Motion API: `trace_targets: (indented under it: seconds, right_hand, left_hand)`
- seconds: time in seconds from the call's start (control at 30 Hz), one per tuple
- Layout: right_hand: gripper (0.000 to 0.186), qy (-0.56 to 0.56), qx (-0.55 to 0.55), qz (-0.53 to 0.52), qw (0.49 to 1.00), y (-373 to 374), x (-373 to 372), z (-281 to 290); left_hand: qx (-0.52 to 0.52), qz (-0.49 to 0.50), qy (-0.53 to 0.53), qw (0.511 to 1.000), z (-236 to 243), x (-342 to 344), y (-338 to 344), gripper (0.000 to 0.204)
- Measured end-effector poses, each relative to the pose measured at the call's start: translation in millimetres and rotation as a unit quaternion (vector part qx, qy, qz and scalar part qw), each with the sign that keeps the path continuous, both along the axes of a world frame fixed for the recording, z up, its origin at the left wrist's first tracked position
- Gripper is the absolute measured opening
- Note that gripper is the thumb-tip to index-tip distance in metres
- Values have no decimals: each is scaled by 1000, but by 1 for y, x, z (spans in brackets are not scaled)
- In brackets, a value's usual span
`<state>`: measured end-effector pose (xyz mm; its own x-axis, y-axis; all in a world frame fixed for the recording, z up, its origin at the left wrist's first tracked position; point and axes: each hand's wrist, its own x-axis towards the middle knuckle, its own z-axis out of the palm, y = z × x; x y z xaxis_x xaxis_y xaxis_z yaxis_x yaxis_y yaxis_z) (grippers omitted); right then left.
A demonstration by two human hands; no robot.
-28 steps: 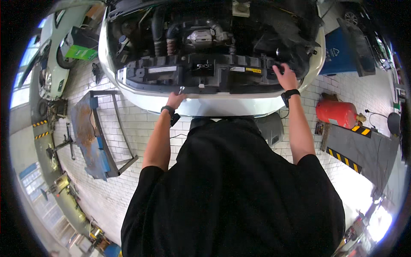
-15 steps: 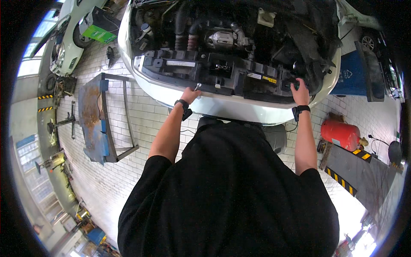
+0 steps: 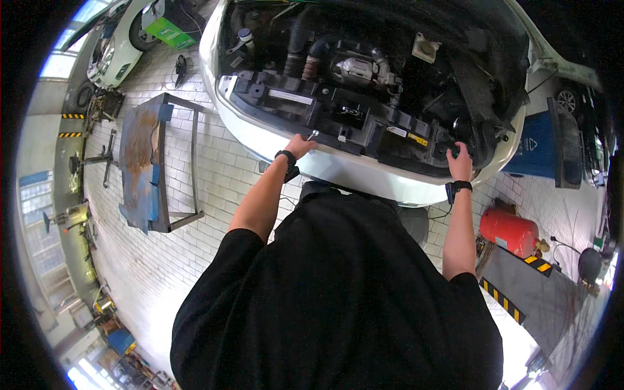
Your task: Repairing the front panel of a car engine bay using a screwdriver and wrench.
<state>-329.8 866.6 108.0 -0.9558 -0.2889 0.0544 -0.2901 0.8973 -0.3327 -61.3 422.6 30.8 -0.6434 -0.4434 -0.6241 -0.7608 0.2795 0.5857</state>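
Reaching forward: your left hand curls its fingers on a small silvery tool at the black front panel; right hand fingers closed, gripping that panel's far end for steadiness; engine bay beyond

Black plastic front panel runs across the open engine bay of the white car, w/ a pale strip label at its left part and small yellow label toward the right. Sits just above the white bumper edge, bowed by the lens. Small silver tool at the panel's lower edge, left of centre, in the left hand. Right hand rests on the panel's right end, fingers up on the dark plastic.
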Motion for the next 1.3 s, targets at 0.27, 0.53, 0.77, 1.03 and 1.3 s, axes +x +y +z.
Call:
trace_targets:
  seconds: [0.27,0.53,0.77,1.03,1.3]
  right_hand:
    - [43,-15,37,18,999,2,-4,-1]
    - [46,1,4,42,999,4,-3,-1]
    - [47,-67,11,-15,998,-7,-1,12]
    - [46,-15,7,-22,1000,0,0,0]
    - [47,-16,20,-44,999,-9,7,10]
  left_hand:
    - [-15,2,40,999,-13,1,0,41]
    - [-4,-9,26,1000,-23,-1,-3,42]
    - [0,-7,43,999,-17,1,-1,41]
    - [8,-21,44,999,-19,0,-2,47]
    - [7,-8,26,1000,-22,1,-4,49]
